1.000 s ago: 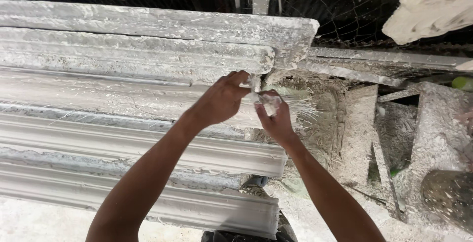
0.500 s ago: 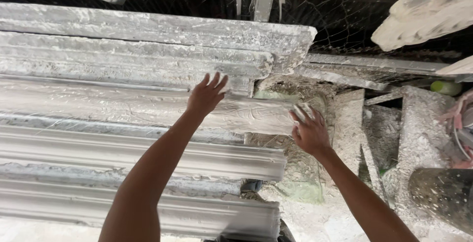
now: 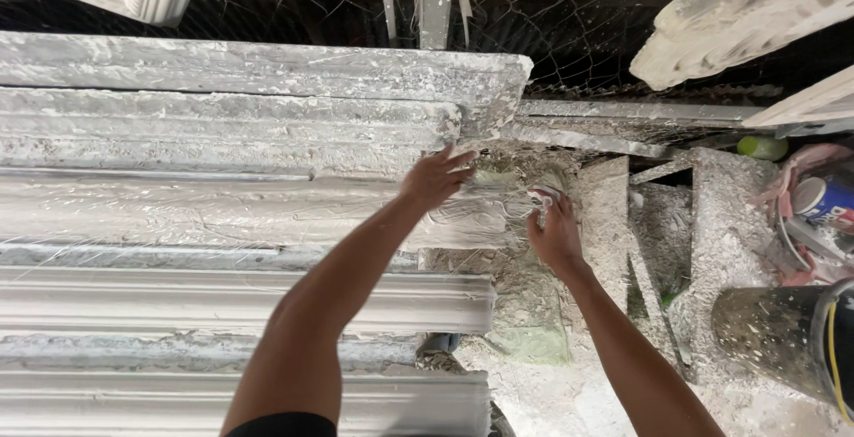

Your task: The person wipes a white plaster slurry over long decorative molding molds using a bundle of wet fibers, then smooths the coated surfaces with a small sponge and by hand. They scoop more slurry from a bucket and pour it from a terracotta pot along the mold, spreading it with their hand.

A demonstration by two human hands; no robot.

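Observation:
Long white plaster mouldings (image 3: 222, 197) lie side by side on a bench, caked in wet plaster. My left hand (image 3: 436, 177) rests flat, fingers spread, on the right end of the middle moulding, over a wet patch with loose white fibres (image 3: 494, 206). My right hand (image 3: 553, 234) is at the end of the same moulding, its fingers curled on a tuft of the fibres and a small white lump of plaster.
Wire mesh (image 3: 569, 28) hangs behind the bench. Plaster-crusted boards (image 3: 614, 214) and a pale green bag (image 3: 529, 321) lie at the mouldings' ends. A dark bucket (image 3: 787, 339) stands at the right, with cans and cloth (image 3: 818, 201) above it. White cast pieces (image 3: 738, 19) lean at top right.
The hands were pinched together at the moulding's end, then parted. My left hand has come down flat on the wet moulding; my right hand has moved back up to the fibres at its end.

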